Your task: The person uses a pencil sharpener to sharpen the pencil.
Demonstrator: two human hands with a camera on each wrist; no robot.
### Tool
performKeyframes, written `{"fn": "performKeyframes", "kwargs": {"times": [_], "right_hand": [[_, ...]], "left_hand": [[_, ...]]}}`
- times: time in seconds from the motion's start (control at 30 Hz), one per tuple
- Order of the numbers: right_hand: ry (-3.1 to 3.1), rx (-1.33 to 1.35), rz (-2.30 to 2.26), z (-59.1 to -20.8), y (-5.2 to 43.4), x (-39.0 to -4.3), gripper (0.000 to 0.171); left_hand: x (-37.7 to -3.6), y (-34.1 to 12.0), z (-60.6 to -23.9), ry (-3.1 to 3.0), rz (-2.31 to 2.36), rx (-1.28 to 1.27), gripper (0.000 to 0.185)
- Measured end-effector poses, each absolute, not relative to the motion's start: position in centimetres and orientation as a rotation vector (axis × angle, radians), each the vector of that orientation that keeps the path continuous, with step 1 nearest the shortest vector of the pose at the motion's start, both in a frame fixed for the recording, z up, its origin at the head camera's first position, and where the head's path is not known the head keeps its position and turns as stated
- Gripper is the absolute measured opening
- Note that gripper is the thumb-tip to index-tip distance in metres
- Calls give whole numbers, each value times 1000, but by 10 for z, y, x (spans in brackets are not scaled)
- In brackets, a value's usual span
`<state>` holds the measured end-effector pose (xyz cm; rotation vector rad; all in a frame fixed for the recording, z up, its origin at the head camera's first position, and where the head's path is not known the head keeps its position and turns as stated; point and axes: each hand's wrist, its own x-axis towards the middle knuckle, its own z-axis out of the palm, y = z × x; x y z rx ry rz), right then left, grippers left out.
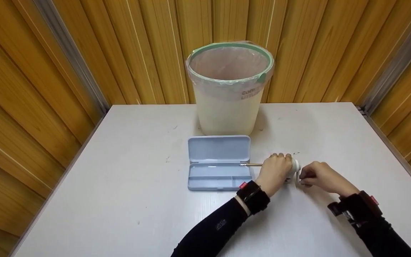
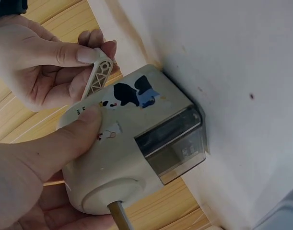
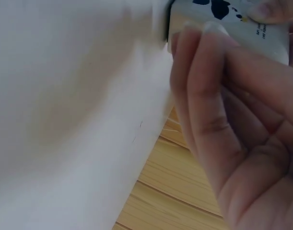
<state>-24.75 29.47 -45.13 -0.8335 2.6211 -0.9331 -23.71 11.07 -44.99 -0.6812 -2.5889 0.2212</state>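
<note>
A cream desk pencil sharpener (image 1: 295,170) with a cow print and a smoky shavings drawer stands on the white table (image 1: 120,185). My left hand (image 1: 276,170) grips its body (image 2: 136,143), thumb on top. A pencil (image 1: 251,164) sticks out of its front (image 2: 118,214), pointing left over the case. My right hand (image 1: 314,176) pinches the cream crank handle (image 2: 99,74) at the back of the sharpener. In the right wrist view the right hand's fingers (image 3: 218,110) fill the picture, with the sharpener's edge (image 3: 218,14) above them.
An open light-blue pencil case (image 1: 219,148) lies just left of the hands, lid back. Behind it stands a cream waste bin (image 1: 227,117) with a clear liner and green rim. Wooden panel walls close in the table on three sides.
</note>
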Motion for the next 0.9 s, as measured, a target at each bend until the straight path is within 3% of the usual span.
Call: {"fn": "performKeyframes", "kwargs": {"times": [0.9], "right_hand": [[2734,-870,-959,-421,300,-227,5]], "left_hand": [[-235,116,-445,-2648,264,-700,16]]}}
